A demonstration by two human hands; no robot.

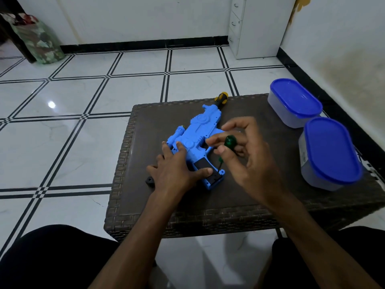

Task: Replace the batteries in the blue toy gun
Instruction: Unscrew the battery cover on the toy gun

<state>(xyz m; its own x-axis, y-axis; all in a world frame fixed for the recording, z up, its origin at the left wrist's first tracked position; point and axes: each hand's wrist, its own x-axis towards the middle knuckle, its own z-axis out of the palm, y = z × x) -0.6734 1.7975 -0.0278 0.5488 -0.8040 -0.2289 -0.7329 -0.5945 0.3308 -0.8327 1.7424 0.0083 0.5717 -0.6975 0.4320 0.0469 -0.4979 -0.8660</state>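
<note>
Left hand (pixel 177 165) flat on the blue toy gun (pixel 195 140), right hand (pixel 245 151) pinching green screwdriver (pixel 228 144) at the grip cover; battery swap's probably still ahead.

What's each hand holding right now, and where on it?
The right hand pinches the green screwdriver by its handle, tip at the grip's base. The left hand presses flat on the blue toy gun, gripping nothing.

Even, fairly dim indoor light. A small white glare spot (pixel 51 104) shines on the glossy floor (pixel 83 90) at nine o'clock. Shadows are soft. Wide-angle bending curves lines toward the edges; the right hand (pixel 248 155) looks slightly motion-blurred.
</note>
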